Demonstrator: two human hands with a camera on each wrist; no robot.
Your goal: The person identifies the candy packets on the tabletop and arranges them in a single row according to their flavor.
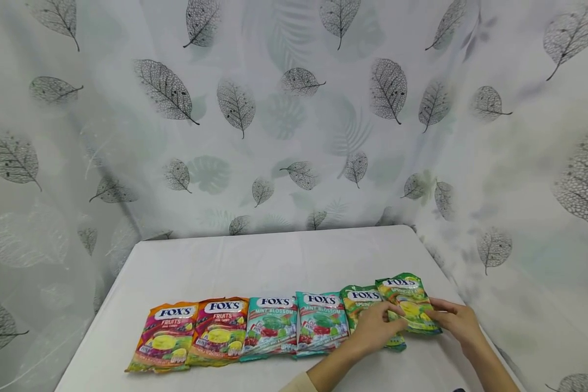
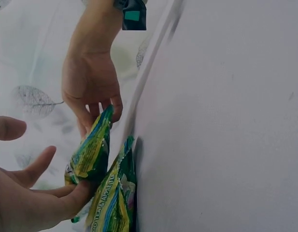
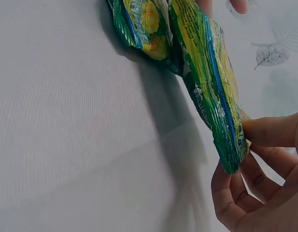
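Observation:
At the right end of the row, my right hand (image 1: 458,322) pinches the edge of a green FOX'S candy bag (image 1: 405,296), thumb on one face and fingers curled behind it in the right wrist view. This bag tilts up and overlaps a second green bag (image 1: 362,296) beside it. My left hand (image 1: 374,329) reaches over the second bag. Its fingertips touch the side of the tilted bag (image 2: 93,154) in the left wrist view, while its thumb stands apart. The lower green bag (image 2: 117,203) lies close against the table there.
Two teal mint blossom bags (image 1: 271,324) and two orange-and-purple fruits bags (image 1: 164,337) lie side by side to the left. The white table (image 1: 274,258) has a back edge against a leaf-patterned curtain (image 1: 294,120), which also hangs along both sides.

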